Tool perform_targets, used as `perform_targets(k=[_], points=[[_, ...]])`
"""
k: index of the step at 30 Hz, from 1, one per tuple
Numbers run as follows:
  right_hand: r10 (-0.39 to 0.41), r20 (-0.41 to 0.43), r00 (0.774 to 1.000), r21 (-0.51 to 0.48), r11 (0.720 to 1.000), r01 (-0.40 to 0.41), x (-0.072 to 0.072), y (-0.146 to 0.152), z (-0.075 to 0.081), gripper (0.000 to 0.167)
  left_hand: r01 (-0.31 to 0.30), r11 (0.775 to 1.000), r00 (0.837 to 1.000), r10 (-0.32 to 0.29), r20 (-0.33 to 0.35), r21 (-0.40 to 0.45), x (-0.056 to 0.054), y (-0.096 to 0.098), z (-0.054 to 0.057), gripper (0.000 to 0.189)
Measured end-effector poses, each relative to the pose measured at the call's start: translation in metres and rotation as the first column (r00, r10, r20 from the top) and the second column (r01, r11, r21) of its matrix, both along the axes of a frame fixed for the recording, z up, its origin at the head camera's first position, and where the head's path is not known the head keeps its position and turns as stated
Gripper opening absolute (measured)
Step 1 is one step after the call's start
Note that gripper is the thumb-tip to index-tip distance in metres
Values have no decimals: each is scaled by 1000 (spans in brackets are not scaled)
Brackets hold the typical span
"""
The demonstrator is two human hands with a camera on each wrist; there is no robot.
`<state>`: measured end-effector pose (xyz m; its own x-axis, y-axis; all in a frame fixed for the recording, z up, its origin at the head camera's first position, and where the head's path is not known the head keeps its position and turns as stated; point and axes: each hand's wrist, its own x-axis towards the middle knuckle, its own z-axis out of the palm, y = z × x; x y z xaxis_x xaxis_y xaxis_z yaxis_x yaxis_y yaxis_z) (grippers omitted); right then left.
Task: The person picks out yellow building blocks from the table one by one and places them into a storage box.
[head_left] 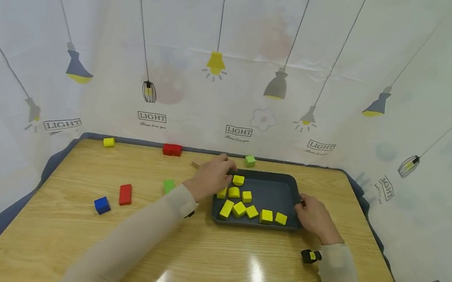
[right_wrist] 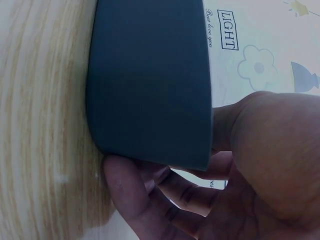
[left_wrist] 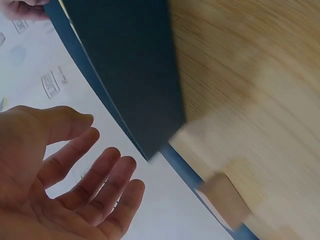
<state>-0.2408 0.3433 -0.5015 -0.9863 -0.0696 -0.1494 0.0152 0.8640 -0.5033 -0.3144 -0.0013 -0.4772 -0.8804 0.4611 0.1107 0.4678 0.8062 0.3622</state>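
A dark grey rectangular tray [head_left: 271, 193] holds several yellow blocks [head_left: 239, 209], gathered along its left and near sides. At its right end my right hand [head_left: 317, 218] grips the wall; the right wrist view has the thumb over the rim and the fingers [right_wrist: 127, 187] curled under the outer side. My left hand [head_left: 211, 176] hovers at the tray's far left corner. In the left wrist view its fingers [left_wrist: 120, 185] are spread and loosely bent, with nothing between them, apart from the tray wall [left_wrist: 130, 65].
Left of the tray lie a green block [head_left: 169, 186], a red block [head_left: 125, 194] and a blue block [head_left: 102, 205]. Along the back edge are a yellow block [head_left: 109, 142], red blocks [head_left: 172, 150] and a light green block [head_left: 250, 161]. A brown block [left_wrist: 223, 201] stands near the left hand.
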Motion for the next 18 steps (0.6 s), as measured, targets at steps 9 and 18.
perform_targets(k=[9, 18], points=[[-15, 13, 1000, 8, 1000, 15, 1, -2, 2, 59, -58, 997, 994, 61, -85, 43, -8, -51, -6, 26], [-27, 14, 1000, 13, 1000, 26, -1, -3, 0, 59, -157, 981, 983, 167, -83, 110, -9, -109, -3, 26]])
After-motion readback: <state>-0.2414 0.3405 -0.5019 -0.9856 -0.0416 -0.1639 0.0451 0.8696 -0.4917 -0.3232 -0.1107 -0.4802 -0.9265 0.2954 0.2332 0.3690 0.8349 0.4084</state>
